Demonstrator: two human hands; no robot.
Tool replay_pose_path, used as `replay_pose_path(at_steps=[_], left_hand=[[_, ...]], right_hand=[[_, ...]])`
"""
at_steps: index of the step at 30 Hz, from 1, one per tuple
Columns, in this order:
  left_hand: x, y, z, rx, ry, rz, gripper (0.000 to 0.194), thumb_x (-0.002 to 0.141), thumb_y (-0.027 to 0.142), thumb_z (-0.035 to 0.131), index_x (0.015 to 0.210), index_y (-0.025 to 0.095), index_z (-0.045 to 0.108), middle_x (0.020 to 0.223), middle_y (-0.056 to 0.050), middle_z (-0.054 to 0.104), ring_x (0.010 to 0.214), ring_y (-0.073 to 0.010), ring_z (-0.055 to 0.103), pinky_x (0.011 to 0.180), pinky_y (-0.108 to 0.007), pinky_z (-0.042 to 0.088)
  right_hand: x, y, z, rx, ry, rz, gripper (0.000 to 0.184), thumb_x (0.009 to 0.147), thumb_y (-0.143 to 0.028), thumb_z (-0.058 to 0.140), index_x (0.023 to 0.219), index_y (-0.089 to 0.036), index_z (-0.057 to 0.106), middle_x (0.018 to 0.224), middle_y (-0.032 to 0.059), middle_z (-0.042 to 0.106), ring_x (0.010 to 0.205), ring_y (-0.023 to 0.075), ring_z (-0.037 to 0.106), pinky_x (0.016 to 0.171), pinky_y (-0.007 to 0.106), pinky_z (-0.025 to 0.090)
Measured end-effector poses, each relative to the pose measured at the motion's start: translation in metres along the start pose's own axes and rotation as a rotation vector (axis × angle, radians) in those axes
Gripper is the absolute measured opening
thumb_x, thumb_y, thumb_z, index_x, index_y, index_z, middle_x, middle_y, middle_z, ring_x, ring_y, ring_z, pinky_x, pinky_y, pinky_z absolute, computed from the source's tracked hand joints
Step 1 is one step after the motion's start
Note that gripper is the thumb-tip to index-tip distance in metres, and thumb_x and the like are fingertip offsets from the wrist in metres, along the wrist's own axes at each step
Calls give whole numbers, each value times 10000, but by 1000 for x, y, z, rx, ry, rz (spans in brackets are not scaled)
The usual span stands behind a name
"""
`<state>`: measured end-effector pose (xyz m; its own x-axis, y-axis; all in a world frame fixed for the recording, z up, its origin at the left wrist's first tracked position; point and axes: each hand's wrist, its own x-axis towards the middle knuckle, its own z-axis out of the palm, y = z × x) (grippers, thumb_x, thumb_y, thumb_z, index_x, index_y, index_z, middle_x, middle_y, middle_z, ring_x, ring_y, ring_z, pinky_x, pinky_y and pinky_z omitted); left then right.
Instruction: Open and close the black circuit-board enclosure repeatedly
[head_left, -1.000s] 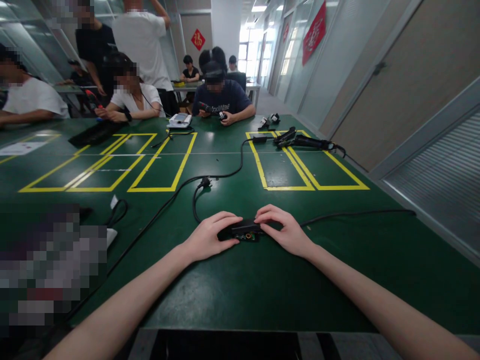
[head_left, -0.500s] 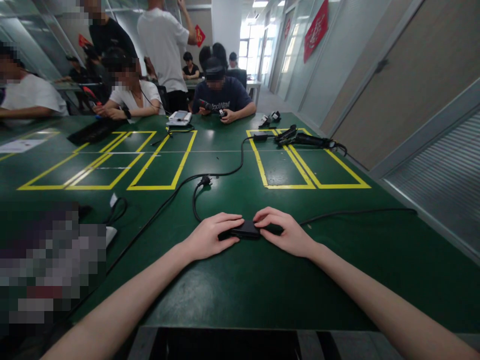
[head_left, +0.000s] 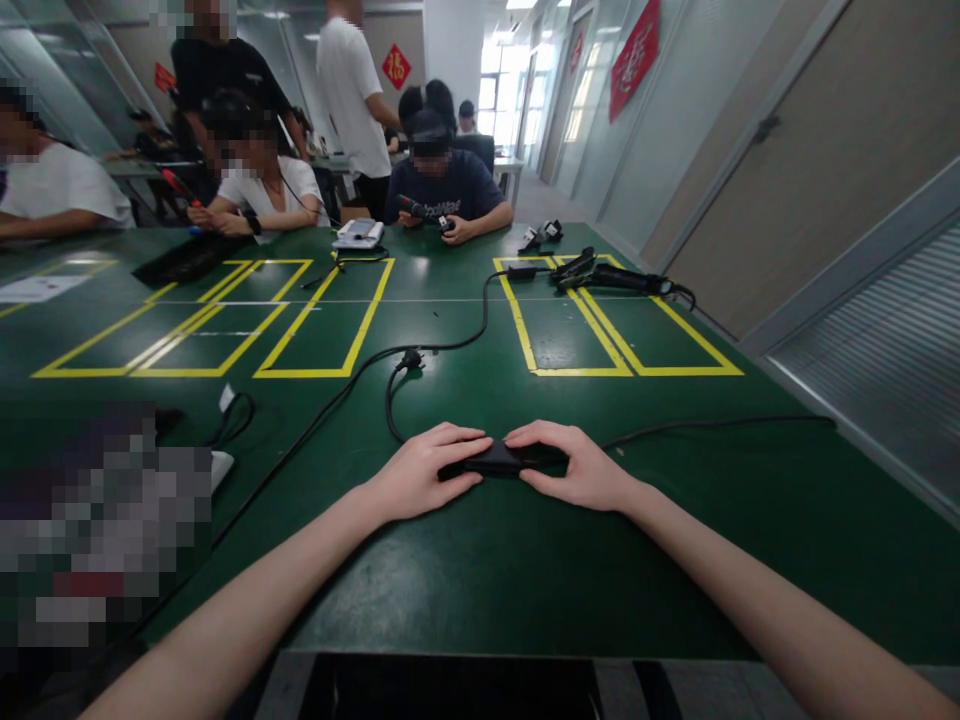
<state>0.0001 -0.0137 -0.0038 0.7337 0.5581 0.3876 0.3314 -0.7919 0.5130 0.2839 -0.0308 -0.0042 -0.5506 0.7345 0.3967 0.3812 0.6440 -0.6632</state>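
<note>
On the green table [head_left: 465, 570] in front of me lies a black power adapter [head_left: 495, 458], a flat brick between my hands. My left hand [head_left: 427, 470] grips its left end, fingers on top and thumb along the near edge. At its right end my right hand [head_left: 574, 467] holds it in the same way, fingers over the far side and thumb at the near side. A short black cord with a plug [head_left: 409, 361] runs to the table behind my left hand. Another black cord [head_left: 720, 423] stretches right from behind my right hand. Palms hide the brick's ends.
A long black cable [head_left: 330, 405] crosses the table on the left, reaching another adapter [head_left: 521, 272]. Yellow tape outlines [head_left: 581, 373] mark the far half. A black cable bundle [head_left: 619, 280] lies far right. Several people sit or stand beyond; one holds a dark tool [head_left: 411, 207].
The fingers of my right hand have shifted slightly and now grip the adapter from both sides. The adapter has turned a little. In the background, a standing person in white has moved right.
</note>
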Motion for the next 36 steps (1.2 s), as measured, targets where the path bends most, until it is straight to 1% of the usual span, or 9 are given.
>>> replay_pose_path(at_steps=[3,5,9,17,26,33,36], left_hand=[[1,1,-2,6,-4,-6,364,1034,285,603,1388,228,667,1326,-123,709,1176,-245,680,1032,-429,577],[2,2,-2,-1,8,0,337,1053,281,567,1364,221,680,1287,-119,722,1153,-235,689,1017,-414,583],[1,2,-1,-36,47,-9,347,1026,277,611,1360,198,667,1254,-122,727,1135,-228,698,1011,-396,588],[2,4,-1,-55,49,-51,308,997,270,652,1290,181,682,1200,-110,739,1097,-224,704,990,-386,590],[2,4,-2,-63,51,-69,304,976,263,667,1271,193,689,1188,-100,743,1084,-228,704,968,-384,590],[3,4,-3,-80,37,-64,294,982,281,669,1264,206,708,1182,-99,756,1083,-227,709,977,-392,589],[3,3,-2,-69,36,-54,284,983,272,671,1253,199,715,1191,-101,761,1095,-231,707,989,-401,583]], right_hand=[[0,1,1,-12,5,19,227,916,-268,739,1138,-224,728,1131,98,782,1041,245,746,942,433,608],[0,2,1,-13,13,-8,224,927,-285,740,1144,-232,736,1143,99,784,1048,248,746,946,447,609],[2,0,3,-25,20,-54,244,931,-288,741,1170,-240,739,1160,98,781,1055,248,743,946,442,611],[1,-2,2,-71,1,13,309,899,-249,759,1203,-218,716,1115,83,773,1013,229,732,920,405,603],[3,-4,2,-77,-11,-6,294,908,-247,746,1201,-231,719,1103,88,777,1002,242,733,902,416,605],[2,-4,2,-84,-18,61,298,891,-274,772,1183,-232,734,1102,82,779,1001,240,740,912,418,610],[3,-2,3,-54,-20,56,260,882,-262,785,1132,-217,733,1112,90,779,1020,241,743,920,417,607]])
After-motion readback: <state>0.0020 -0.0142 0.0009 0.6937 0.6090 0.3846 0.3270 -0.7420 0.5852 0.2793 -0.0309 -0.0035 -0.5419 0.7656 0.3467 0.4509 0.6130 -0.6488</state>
